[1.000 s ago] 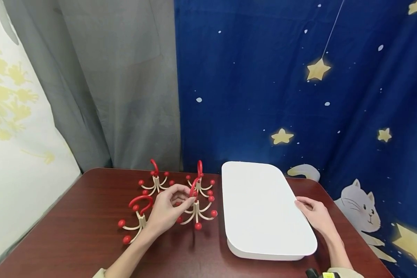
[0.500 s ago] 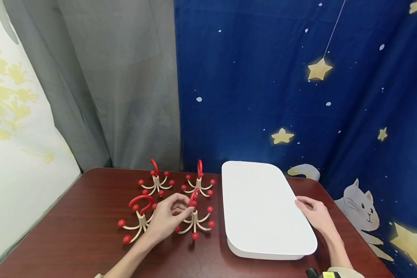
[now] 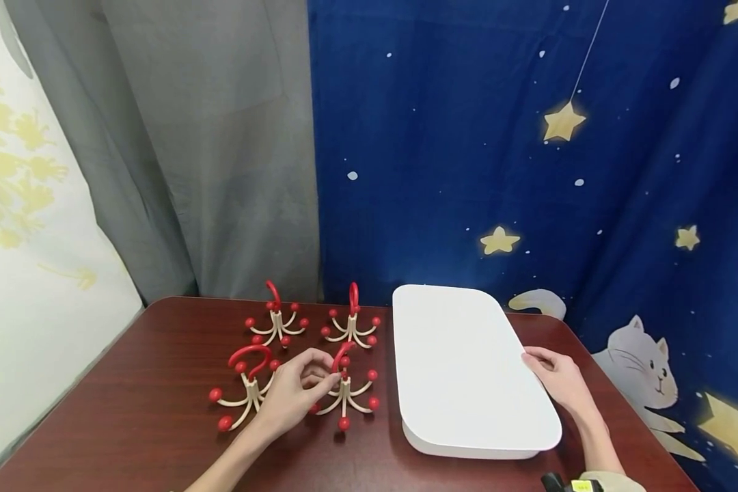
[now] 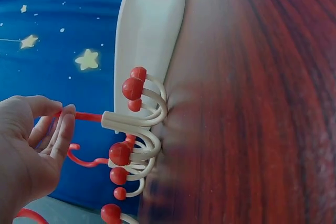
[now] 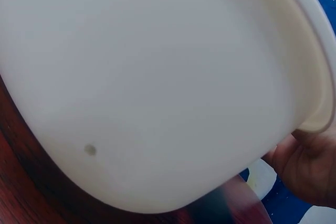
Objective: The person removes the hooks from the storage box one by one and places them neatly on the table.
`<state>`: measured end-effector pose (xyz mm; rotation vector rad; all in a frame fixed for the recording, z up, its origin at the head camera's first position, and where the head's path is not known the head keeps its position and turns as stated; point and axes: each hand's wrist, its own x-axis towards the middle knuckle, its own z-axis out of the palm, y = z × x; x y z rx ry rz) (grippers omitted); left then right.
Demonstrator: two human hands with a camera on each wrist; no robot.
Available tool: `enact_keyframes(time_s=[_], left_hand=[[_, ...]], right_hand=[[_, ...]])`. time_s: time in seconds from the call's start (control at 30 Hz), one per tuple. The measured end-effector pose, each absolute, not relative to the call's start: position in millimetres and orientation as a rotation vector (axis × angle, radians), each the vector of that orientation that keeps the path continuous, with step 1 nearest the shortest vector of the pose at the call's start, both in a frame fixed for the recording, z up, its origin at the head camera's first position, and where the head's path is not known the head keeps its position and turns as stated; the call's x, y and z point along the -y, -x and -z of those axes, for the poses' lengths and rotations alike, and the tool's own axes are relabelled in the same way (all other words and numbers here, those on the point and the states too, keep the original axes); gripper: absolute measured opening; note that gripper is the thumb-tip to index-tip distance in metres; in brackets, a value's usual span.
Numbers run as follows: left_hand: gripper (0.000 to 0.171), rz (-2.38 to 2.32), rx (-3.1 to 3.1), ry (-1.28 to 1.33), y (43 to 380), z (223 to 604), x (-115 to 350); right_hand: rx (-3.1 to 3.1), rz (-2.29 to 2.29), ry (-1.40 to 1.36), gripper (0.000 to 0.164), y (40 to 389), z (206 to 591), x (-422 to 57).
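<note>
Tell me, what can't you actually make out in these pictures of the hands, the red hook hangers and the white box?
- What the white box holds: its lid covers it in every view.
- The right hand fingertips: head view hides them under the lid's edge; the right wrist view cuts the hand off at the frame corner.
- The hanger in the left hand: the fingers cover part of its red hook.
- The far hangers in the left wrist view: blurred and overlapping.

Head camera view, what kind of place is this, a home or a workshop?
Probably a staged tabletop set-up in a room, not a workshop: a dark red wooden table stands before hung cloths, a blue star-and-cat curtain and a grey drape.
</note>
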<state>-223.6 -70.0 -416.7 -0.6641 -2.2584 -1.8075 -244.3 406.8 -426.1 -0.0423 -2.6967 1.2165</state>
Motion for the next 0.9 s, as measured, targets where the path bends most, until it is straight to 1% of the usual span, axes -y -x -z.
enact_keyframes(time_s=[0.4, 0.73, 0.9], left_hand=[[0.019, 1.819, 2.276, 0.637, 225.7, 417.9, 73.5], [0.022, 1.845, 2.253, 0.662, 228.4, 417.7, 80.5], [0.023, 1.84, 2.258, 0.671, 228.7, 414.2, 81.0]], right_hand=[[2.705, -1.194, 0.053, 0.05, 244.9, 425.6, -405.9], [2.762, -1.039, 0.076, 0.053, 244.3, 418.3, -408.3], [2.758, -1.095, 0.104, 0.051, 239.2, 412.2, -411.2]])
